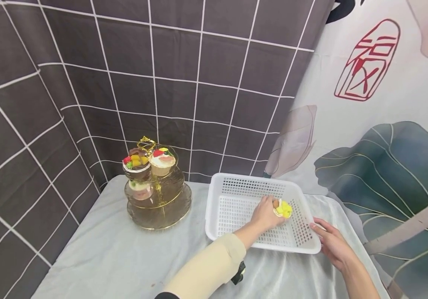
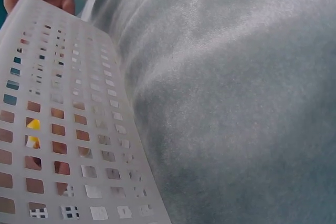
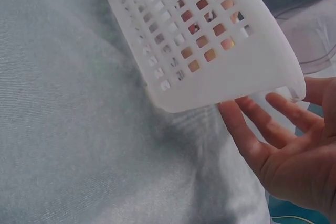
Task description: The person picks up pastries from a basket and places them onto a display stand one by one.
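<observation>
Inside the white plastic basket (image 1: 229,236), my left hand (image 1: 265,214) grips a small cupcake (image 1: 283,209) with yellow fruit pieces on top. Its lower part is hidden by the hand. Through the basket's holes in the left wrist view, bits of the yellow topping (image 2: 33,124) and of fingers show. My right hand (image 1: 335,245) is at the basket's right end, thumb by the rim. In the right wrist view, the right hand's fingers (image 3: 244,135) reach out, fairly straight, against the outside of the basket wall (image 3: 252,72).
A tiered cake stand (image 1: 161,218) with a gold handle stands to the left. It holds a chocolate fruit cupcake (image 1: 137,164), a cream-topped cupcake (image 1: 162,162) and a pinkish one (image 1: 140,190) lower down. A pale cloth (image 1: 124,257) covers the table; dark gridded fabric (image 1: 176,95) hangs behind.
</observation>
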Motion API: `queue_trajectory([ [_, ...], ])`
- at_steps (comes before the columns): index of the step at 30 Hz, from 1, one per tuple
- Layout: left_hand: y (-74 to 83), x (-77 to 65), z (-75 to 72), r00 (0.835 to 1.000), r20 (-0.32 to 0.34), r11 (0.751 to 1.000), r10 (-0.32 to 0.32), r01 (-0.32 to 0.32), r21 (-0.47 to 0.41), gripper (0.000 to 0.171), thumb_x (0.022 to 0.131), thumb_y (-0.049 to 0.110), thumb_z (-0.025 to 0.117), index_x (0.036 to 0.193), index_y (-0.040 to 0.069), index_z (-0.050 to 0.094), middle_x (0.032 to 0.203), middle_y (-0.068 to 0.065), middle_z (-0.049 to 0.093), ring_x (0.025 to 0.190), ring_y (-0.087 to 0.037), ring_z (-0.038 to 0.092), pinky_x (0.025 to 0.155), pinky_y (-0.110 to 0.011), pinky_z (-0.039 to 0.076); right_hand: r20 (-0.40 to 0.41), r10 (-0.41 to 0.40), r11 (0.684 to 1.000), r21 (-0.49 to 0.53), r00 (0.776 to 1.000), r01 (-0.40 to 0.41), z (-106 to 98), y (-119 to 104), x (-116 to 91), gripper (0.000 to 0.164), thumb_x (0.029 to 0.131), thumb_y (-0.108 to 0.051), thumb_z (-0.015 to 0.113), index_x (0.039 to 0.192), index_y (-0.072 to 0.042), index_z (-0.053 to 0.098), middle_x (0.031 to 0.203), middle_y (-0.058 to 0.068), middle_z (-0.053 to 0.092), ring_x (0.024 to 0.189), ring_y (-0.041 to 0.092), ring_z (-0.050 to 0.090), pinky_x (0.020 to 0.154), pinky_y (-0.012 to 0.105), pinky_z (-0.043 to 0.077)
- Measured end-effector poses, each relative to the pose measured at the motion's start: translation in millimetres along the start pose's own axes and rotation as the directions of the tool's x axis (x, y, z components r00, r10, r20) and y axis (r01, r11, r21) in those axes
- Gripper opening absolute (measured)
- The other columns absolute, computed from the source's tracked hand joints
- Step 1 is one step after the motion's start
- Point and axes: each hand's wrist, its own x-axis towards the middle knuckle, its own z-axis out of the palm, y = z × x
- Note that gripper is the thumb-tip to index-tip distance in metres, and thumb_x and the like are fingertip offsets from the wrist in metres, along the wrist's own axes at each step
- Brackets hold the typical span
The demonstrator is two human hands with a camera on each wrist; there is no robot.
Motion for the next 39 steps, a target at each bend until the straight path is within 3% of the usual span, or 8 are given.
queue_trajectory([
  [8,-0.7,-0.9,0.8,1.0,0.008,1.0,-0.005,0.004,0.027,0.049,0.081,0.039,0.093,0.109,0.021,0.057,0.114,0.007,0.051,0.095,-0.008,0.055,0.096,-0.022,0.052,-0.016,0.004,1.0,0.0,1.0,-0.004,1,0,0,0.073,0.111,-0.04,0.056,0.166,-0.006,0.022,0.125,-0.007,0.068,0.107,0.013,0.072,0.089,0.039,0.062],
  [17,-1.8,-4.4,3.1,0.999,0.024,0.999,0.037,-0.037,0.008,0.046,0.078,0.028,0.095,0.105,0.019,0.059,0.097,0.01,0.054,0.087,-0.005,0.055,0.088,-0.019,0.052,-0.031,0.023,1.0,0.008,0.999,-0.023,1,1,-4,0.073,0.111,-0.04,0.056,0.165,-0.006,0.023,0.123,-0.009,0.068,0.107,0.012,0.072,0.089,0.038,0.062],
  [24,-2.0,-10.4,-4.6,0.998,-0.003,0.998,0.066,-0.066,0.004,0.047,0.079,0.031,0.094,0.105,0.019,0.057,0.098,0.01,0.051,0.085,-0.004,0.052,0.084,-0.018,0.051,-0.031,0.045,0.999,0.013,0.999,-0.045,4,-8,-5,0.074,0.111,-0.037,0.058,0.165,-0.004,0.02,0.124,-0.009,0.064,0.106,0.008,0.069,0.091,0.037,0.061],
  [32,16.7,-23.1,-29.4,0.994,-0.069,0.995,0.089,-0.091,-0.034,0.046,0.079,0.035,0.095,0.101,0.021,0.058,0.1,0.01,0.054,0.09,-0.005,0.055,0.088,-0.019,0.052,-0.035,0.056,0.998,-0.009,0.998,-0.056,5,-14,-5,0.068,0.111,-0.033,0.055,0.162,0.0,0.025,0.117,-0.007,0.066,0.103,0.014,0.069,0.087,0.039,0.062],
  [39,26.7,-47.2,-76.3,0.988,-0.062,0.98,0.145,-0.152,-0.128,0.047,0.076,0.038,0.097,0.099,0.024,0.058,0.103,0.012,0.061,0.097,-0.005,0.058,0.09,-0.022,0.051,-0.031,0.063,0.998,-0.003,0.998,-0.063,4,-13,-5,0.073,0.112,-0.036,0.054,0.165,-0.001,0.019,0.128,-0.001,0.063,0.105,0.013,0.068,0.09,0.04,0.061],
])
